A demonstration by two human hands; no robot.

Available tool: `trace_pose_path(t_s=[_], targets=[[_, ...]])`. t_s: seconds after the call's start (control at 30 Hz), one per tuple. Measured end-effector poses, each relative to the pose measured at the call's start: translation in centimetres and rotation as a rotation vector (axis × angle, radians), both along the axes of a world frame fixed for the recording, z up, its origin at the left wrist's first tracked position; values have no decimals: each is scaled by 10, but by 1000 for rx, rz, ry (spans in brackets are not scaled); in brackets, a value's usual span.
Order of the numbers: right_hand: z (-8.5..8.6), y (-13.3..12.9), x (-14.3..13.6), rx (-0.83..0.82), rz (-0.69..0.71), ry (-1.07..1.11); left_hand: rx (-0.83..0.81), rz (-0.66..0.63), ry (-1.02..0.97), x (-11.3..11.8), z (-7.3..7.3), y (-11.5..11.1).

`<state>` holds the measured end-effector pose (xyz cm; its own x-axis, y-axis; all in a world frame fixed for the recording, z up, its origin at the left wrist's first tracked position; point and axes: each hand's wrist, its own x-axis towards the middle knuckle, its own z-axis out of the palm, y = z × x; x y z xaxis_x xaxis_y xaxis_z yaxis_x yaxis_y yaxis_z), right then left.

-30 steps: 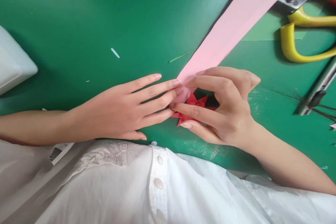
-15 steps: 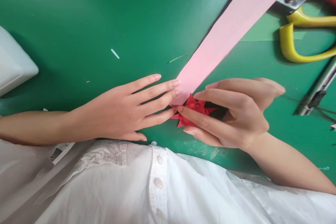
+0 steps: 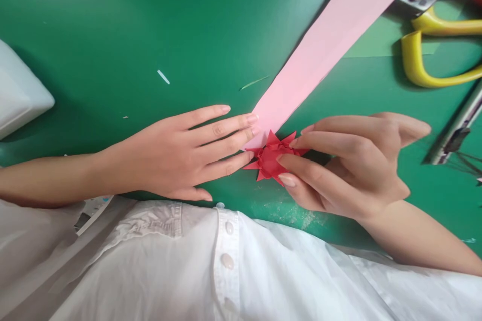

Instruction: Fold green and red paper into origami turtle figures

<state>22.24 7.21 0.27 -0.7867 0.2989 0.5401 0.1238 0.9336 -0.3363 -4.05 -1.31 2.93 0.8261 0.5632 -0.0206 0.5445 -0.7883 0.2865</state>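
A red folded-paper star [image 3: 271, 158] with several pointed tips lies on the green table, at the lower end of a pink paper strip [image 3: 320, 55]. My left hand [image 3: 188, 153] is flat with its fingers spread. Its fingertips rest on the strip's end, and one fingertip touches a left point of the star. From the right, my right hand [image 3: 350, 160] has its bent fingers closed on the star's right part, with fingertips on its top and edge. Those fingers hide the star's right-hand points.
Scissors with yellow and red handles [image 3: 433, 75] lie at the upper right, partly under the strip, near a green paper sheet [image 3: 376, 42]. Below them is a silver-and-black tool [image 3: 457, 130]. A white box-like object [image 3: 22, 90] stands at the left. Small paper scraps [image 3: 163, 77] dot the table.
My right hand has shifted slightly right, and its fingertips have drawn back to the star's right side. More of the star's middle shows. My left hand stays nearly still.
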Motion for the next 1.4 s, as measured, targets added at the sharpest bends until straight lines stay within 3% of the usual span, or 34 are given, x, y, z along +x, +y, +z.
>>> trace_pose_path(t_s=[0.2, 0.77, 1.4], targets=[[5, 1, 0, -105, 50, -30, -7, 0, -40, -1, 2, 4], [9, -1, -1, -114, 76, -64, -31, -17, -41, -2, 4, 6], [6, -1, -3, -7, 104, -34, 54, 39, -30, 1, 0, 2]])
